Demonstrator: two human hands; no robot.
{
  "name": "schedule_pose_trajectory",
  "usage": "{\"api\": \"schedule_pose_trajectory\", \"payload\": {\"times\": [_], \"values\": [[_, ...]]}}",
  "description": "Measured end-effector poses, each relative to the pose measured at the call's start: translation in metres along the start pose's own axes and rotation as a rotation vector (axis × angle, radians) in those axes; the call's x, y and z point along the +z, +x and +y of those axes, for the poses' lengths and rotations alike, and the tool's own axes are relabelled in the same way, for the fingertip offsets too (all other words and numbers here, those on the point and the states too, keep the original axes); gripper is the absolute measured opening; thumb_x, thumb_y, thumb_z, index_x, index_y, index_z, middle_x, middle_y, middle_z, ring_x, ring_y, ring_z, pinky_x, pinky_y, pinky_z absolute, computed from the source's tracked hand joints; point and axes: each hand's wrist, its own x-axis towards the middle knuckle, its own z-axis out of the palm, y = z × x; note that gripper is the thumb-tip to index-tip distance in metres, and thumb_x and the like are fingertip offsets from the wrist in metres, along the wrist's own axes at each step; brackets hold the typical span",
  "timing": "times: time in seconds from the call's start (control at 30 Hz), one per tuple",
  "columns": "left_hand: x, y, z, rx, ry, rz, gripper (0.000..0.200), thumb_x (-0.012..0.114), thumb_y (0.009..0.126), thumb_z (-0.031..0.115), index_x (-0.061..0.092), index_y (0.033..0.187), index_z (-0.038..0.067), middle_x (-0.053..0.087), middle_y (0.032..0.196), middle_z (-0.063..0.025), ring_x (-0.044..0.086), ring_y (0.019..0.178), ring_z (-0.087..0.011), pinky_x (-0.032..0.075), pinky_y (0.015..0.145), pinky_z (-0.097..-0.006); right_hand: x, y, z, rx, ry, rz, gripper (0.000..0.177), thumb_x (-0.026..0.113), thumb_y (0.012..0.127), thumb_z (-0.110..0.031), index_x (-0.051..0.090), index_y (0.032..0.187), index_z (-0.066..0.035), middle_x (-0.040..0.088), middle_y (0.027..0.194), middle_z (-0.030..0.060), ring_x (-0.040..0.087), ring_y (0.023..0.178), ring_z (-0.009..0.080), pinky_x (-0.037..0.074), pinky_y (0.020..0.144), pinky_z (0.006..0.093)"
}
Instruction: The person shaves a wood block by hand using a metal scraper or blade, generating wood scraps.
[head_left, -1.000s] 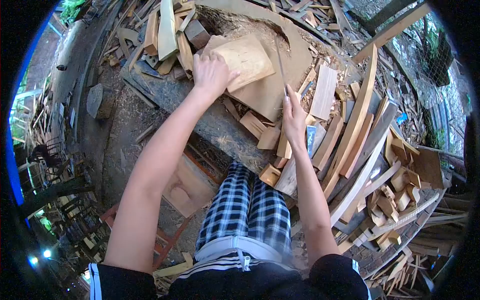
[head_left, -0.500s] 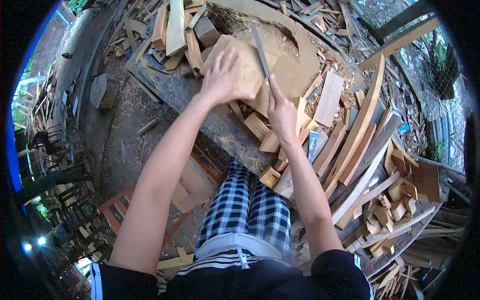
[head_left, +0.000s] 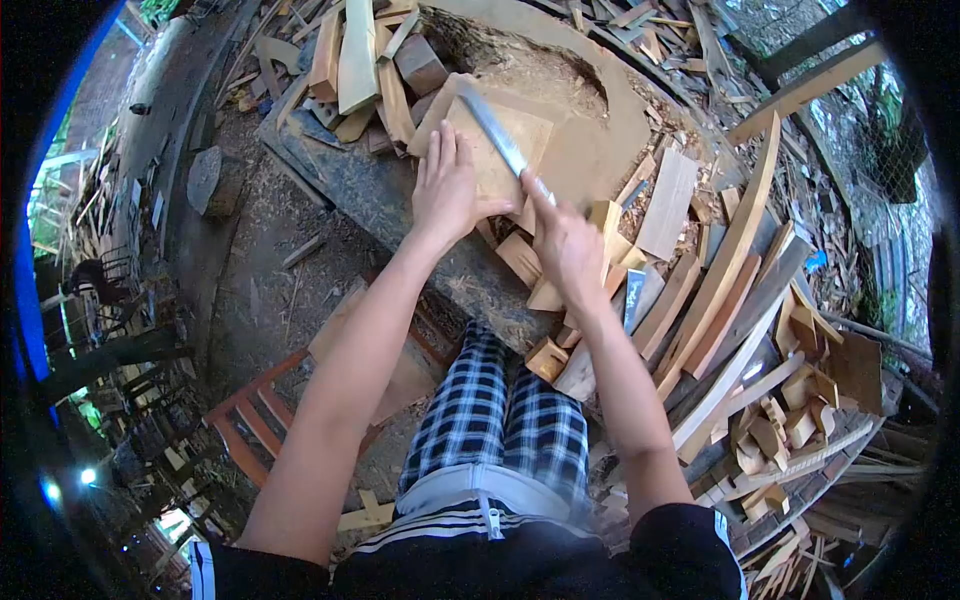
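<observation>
A pale, thick piece of wood lies on the large wooden slab of the workbench. My left hand rests on its near left side, fingers stretched out and thumb reaching along the near edge. My right hand is closed round the near end of a long, flat metal file. The file slants across the top of the wood, its far end pointing up and left. My fingers hide its grip, and my right index finger lies along it.
Wood offcuts are heaped behind my left hand. Long curved wooden pieces and small blocks crowd the bench on the right. A reddish slatted wooden chair stands below, left of my legs. A log stump is on the ground.
My right hand has moved slightly right and toward me, and the file now slants further left, its flat face catching light. My left hand stays on the wood.
</observation>
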Motion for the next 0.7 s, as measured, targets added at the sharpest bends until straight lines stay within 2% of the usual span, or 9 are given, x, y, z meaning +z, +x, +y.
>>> {"api": "schedule_pose_trajectory", "payload": {"times": [0.13, 0.3, 0.37, 0.43, 0.5, 0.53, 0.63, 0.7], "values": [[0.000, 0.000, 0.005, 0.002, 0.017, -0.001, 0.119, 0.083, 0.063, 0.054, 0.027, 0.147, -0.008, 0.021, 0.157, -0.0259, 0.020, 0.147, -0.0366, 0.029, 0.115, -0.0484, 0.007, 0.058, 0.001, 0.074, 0.020, 0.094, 0.038, 0.046, 0.099, -0.023, 0.055, 0.136, -0.029, 0.065, 0.075, 0.0258, 0.066, 0.068, 0.0433, 0.053, 0.060, 0.0515], [-0.005, 0.004, 0.005, 0.001, 0.032, -0.018, 0.119, 0.084, 0.061, 0.054, 0.029, 0.146, -0.008, 0.022, 0.157, -0.0245, 0.021, 0.147, -0.0353, 0.029, 0.115, -0.0480, 0.008, 0.005, -0.009, 0.083, 0.008, -0.009, 0.041, 0.048, 0.098, -0.022, 0.054, 0.137, -0.031, 0.066, 0.078, 0.0262, 0.067, 0.067, 0.0413, 0.053, 0.059, 0.0514], [-0.003, 0.004, 0.006, -0.009, 0.037, -0.008, 0.119, 0.085, 0.060, 0.054, 0.030, 0.145, -0.008, 0.022, 0.157, -0.0239, 0.022, 0.147, -0.0347, 0.030, 0.115, -0.0482, 0.009, -0.005, -0.006, -0.009, -0.022, 0.006, 0.042, 0.049, 0.098, -0.022, 0.053, 0.139, -0.031, 0.066, 0.078, 0.0260, 0.067, 0.066, 0.0403, 0.053, 0.058, 0.0510], [0.002, 0.001, 0.004, 0.004, 0.029, 0.014, 0.119, 0.085, 0.059, 0.054, 0.031, 0.145, -0.008, 0.022, 0.157, -0.0244, 0.022, 0.146, -0.0355, 0.032, 0.114, -0.0496, 0.012, 0.024, 0.005, 0.016, -0.024, -0.039, 0.043, 0.049, 0.097, -0.022, 0.053, 0.139, -0.030, 0.066, 0.078, 0.0254, 0.067, 0.066, 0.0408, 0.053, 0.059, 0.0511], [0.000, 0.002, 0.007, -0.004, 0.022, 0.023, 0.119, 0.085, 0.059, 0.053, 0.031, 0.145, -0.008, 0.022, 0.157, -0.0251, 0.023, 0.146, -0.0365, 0.034, 0.112, -0.0512, 0.016, 0.059, 0.010, 0.018, -0.057, 0.144, 0.044, 0.048, 0.096, -0.020, 0.052, 0.137, -0.035, 0.065, 0.070, 0.0205, 0.067, 0.061, 0.0370, 0.053, 0.052, 0.0485], [0.000, 0.002, 0.007, -0.006, 0.018, 0.028, 0.118, 0.085, 0.060, 0.053, 0.031, 0.145, -0.009, 0.022, 0.156, -0.0259, 0.023, 0.146, -0.0371, 0.035, 0.111, -0.0520, 0.014, 0.064, 0.006, 0.019, -0.065, 0.174, 0.042, 0.048, 0.096, -0.020, 0.053, 0.136, -0.034, 0.064, 0.067, 0.0188, 0.066, 0.059, 0.0371, 0.052, 0.051, 0.0478], [-0.008, 0.006, 0.009, -0.003, 0.059, -0.040, 0.118, 0.086, 0.060, 0.053, 0.031, 0.144, -0.009, 0.022, 0.156, -0.0250, 0.023, 0.146, -0.0365, 0.035, 0.111, -0.0526, 0.019, 0.040, -0.004, 0.079, -0.030, 0.168, 0.043, 0.048, 0.096, -0.020, 0.053, 0.137, -0.034, 0.064, 0.066, 0.0178, 0.066, 0.060, 0.0364, 0.053, 0.052, 0.0484], [-0.010, 0.008, 0.011, -0.018, 0.071, -0.053, 0.118, 0.086, 0.060, 0.053, 0.031, 0.145, -0.008, 0.022, 0.157, -0.0245, 0.023, 0.146, -0.0362, 0.035, 0.111, -0.0531, 0.020, -0.001, -0.013, 0.034, -0.048, 0.092, 0.047, 0.049, 0.095, -0.018, 0.051, 0.138, -0.035, 0.065, 0.068, 0.0187, 0.067, 0.060, 0.0363, 0.053, 0.052, 0.0490]]}}
